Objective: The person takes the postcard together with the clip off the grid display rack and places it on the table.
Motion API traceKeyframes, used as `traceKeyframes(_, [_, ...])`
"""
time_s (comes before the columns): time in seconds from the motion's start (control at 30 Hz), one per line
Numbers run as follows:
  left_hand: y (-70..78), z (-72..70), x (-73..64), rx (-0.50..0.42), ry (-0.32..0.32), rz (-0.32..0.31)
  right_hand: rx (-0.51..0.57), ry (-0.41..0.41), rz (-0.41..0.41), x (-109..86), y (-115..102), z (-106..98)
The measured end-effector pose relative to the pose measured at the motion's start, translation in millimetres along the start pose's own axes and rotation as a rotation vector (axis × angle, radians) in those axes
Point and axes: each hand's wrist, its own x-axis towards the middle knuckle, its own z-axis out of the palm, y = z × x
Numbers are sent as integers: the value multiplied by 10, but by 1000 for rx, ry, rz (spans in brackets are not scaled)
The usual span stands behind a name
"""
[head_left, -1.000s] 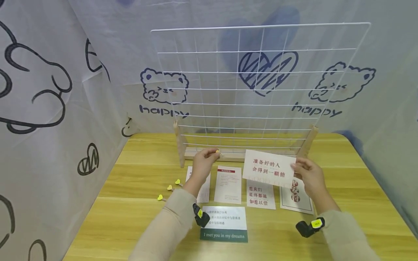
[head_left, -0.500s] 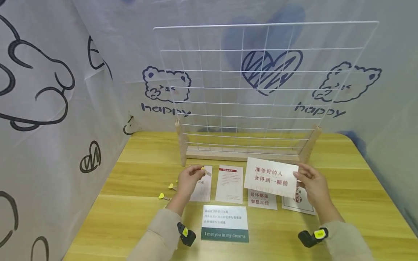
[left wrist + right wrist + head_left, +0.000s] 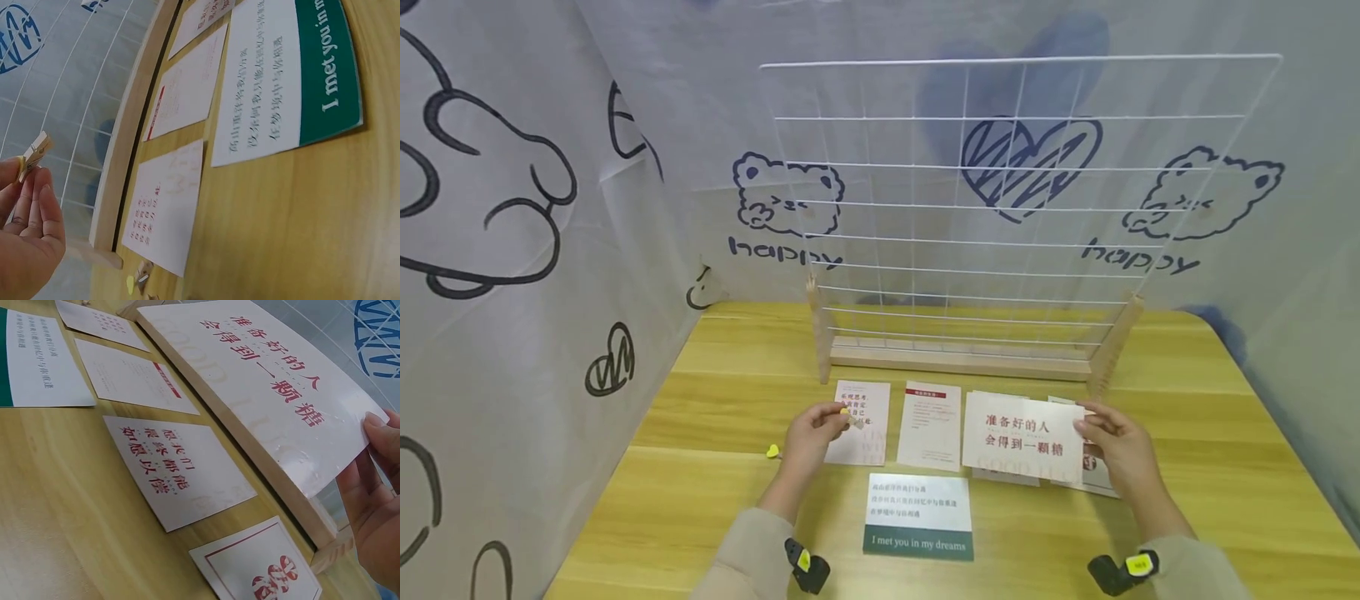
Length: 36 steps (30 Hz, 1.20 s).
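Note:
My left hand (image 3: 811,437) pinches a small wooden clothespin (image 3: 37,148) with a yellow heart on it, raised over the leftmost white card (image 3: 871,448). In my right hand (image 3: 1122,442) is a white postcard (image 3: 1022,437) with red Chinese characters, gripped by its right edge between thumb and fingers. In the head view it overlaps two cards lying on the table. The right wrist view shows those two: a card with red writing (image 3: 178,469) and a red-framed card (image 3: 259,565). Another heart clothespin (image 3: 772,452) lies left of my left hand.
A white wire grid (image 3: 917,202) stands in a wooden base (image 3: 962,360) at the back of the wooden table (image 3: 700,500). A card with a red header (image 3: 929,429) and a green-and-white card (image 3: 917,540) lie before it. Printed cloth (image 3: 647,317) hangs behind.
My left hand has come down and left, away from the grid, with the clothespin. The right hand has lowered the postcard toward the near side, and it now lies flatter over the cards in view.

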Motion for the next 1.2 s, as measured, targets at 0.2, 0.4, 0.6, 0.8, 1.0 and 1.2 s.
traceKeyframes(0.2, [-132,-60,-61,42,19,-33,-23,39,11,-85,126,-10])
traceKeyframes(0.4, [-271,-114,-134,18,16,-48,-2,8,27,-257,134,-18])
traceKeyframes(0.6, [-405,-167,-235,20,-1,-68,-19,-50,67,-569,-119,116])
traceKeyframes(0.8, [-523,-226,-342,70,8,-97,-6,-21,105,-838,-367,265])
traceKeyframes(1.0, [-606,-267,-402,214,8,-123,-17,26,153,-942,-341,253])
traceKeyframes(1.2, [-668,-256,-433,260,-7,-116,99,41,248,-1011,-218,186])
